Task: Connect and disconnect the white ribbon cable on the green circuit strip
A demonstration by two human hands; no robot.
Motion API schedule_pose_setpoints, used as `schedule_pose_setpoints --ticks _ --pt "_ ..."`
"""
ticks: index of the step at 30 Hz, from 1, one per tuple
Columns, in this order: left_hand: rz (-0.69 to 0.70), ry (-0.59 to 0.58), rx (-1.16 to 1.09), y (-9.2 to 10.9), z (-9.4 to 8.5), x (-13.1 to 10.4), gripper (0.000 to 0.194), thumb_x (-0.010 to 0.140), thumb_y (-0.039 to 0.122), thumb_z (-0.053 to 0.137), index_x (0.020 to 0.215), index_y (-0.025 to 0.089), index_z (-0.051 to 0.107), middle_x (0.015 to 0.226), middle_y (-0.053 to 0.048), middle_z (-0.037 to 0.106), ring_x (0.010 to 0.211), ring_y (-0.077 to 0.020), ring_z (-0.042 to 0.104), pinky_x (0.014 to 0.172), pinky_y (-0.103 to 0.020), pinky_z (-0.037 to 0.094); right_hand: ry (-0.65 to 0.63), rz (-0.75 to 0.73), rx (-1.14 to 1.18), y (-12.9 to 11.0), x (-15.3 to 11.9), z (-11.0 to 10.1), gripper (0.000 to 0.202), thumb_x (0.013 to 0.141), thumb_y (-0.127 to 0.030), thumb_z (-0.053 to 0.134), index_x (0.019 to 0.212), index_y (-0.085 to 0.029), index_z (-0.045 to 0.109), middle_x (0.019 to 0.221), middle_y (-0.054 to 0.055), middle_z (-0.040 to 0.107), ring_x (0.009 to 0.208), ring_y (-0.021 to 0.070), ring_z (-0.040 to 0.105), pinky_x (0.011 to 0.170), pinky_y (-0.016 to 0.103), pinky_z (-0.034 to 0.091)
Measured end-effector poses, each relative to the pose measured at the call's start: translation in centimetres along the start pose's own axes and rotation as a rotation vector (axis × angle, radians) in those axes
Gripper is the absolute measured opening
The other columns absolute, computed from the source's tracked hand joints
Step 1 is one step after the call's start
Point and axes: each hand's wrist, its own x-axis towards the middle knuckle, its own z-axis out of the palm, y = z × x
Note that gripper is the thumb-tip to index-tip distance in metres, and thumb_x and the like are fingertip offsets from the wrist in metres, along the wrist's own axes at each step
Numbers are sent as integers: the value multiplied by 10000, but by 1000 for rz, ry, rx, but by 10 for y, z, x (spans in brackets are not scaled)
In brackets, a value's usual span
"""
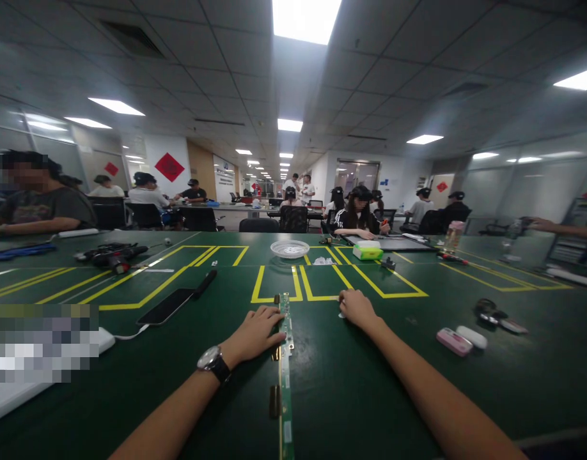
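A long, narrow green circuit board (pixel 286 377) lies on the table, pointing away from me, with brownish flex tabs along its left edge. My left hand (pixel 256 332), with a watch at the wrist, rests beside its far part. The fingers are stretched out and the thumb is apart; their tips touch the board. To the right of the board, my right hand (pixel 359 309) is on the table, fingers curled down. A small white piece (pixel 341 315) shows at its fingertips; I cannot make out what it is.
The green table (pixel 351 396) has yellow tape outlines. Beyond the board stands a white round basket (pixel 289 249). At left lie a phone (pixel 166 306) and black tools (pixel 114 255); at right, a pink case (pixel 454 342) and a tissue pack (pixel 367 250). Several people sit farther off.
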Motion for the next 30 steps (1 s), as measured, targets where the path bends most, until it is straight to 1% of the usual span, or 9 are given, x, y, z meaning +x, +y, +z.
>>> schedule_pose_setpoints --ticks 2,5,8,11,14,18,30 --pt "-7 4 4 0 0 0 496 897 553 418 1305 277 475 1395 -75 422 1279 -280 341 976 -436 315 -15 -50 20 -4 -1 4 187 821 -166 505 855 -180 688 867 103 641 856 205 577 748 284 424" --pt "-2 2 12 0 0 0 484 900 546 415 1293 270 477 1446 -72 367 1310 -280 305 982 -446 305 -9 -209 107 -30 -8 9 168 819 -188 528 869 -197 688 892 80 634 874 192 569 774 274 410" --pt "-4 -6 -3 1 1 0 473 907 537 404 1292 271 469 1438 -67 388 1299 -273 327 983 -446 302 -23 -384 235 -60 -18 12 136 819 -206 556 863 -194 685 884 63 630 881 181 564 797 270 400" --pt "-14 -10 -15 2 2 0 474 908 535 398 1292 266 467 1418 -69 415 1283 -271 345 983 -441 300 -34 -476 328 -79 -26 12 108 820 -215 582 851 -190 682 867 50 624 867 169 558 795 260 397" --pt "-16 -11 -12 2 2 0 496 906 541 396 1313 263 449 1415 -74 416 1278 -274 349 978 -437 301 -21 -485 375 -85 -30 12 95 816 -193 591 838 -187 683 863 47 617 857 164 552 786 259 396" --pt "-6 -2 -7 3 2 0 504 910 547 389 1334 279 427 1417 -66 414 1274 -277 352 965 -432 309 -12 -471 403 -84 -30 14 88 809 -205 608 841 -195 688 852 42 609 825 161 542 751 260 391" --pt "14 15 15 2 7 1 488 931 544 343 1339 286 417 1432 -59 396 1275 -281 336 954 -446 303 -5 -473 416 -87 -30 17 88 818 -205 606 848 -187 687 875 44 610 823 157 542 736 261 388"
